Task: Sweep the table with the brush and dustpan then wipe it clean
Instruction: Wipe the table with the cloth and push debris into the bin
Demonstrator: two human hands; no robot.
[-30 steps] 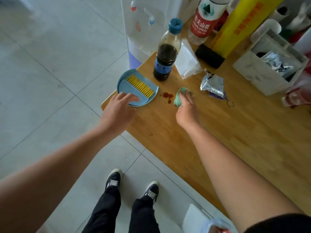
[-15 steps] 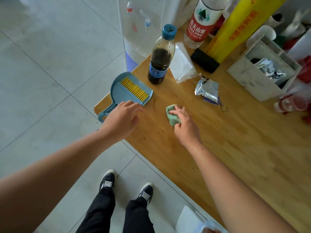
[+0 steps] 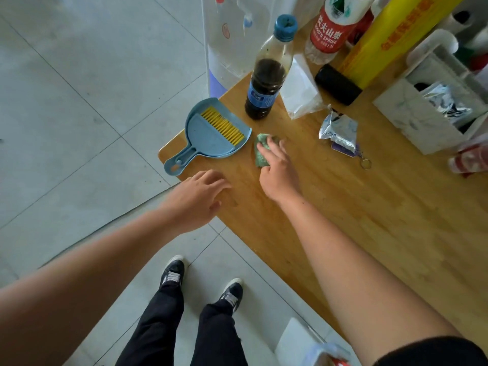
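At the near corner of the tabletop, the blue dustpan lies flat with the brush nested in it, yellow bristles up. Their stacked handles stick out past the tabletop edge. Just right of the pan, the right hand presses a green cloth onto the wood. Its fingers are stretched flat over the cloth, not curled round it. The left hand is at the tabletop edge below the dustpan, apart from it. Its fingers are spread and released, holding nothing. Behind the dustpan stands a bottle of dark liquid. A foil packet and a key ring lie further right.
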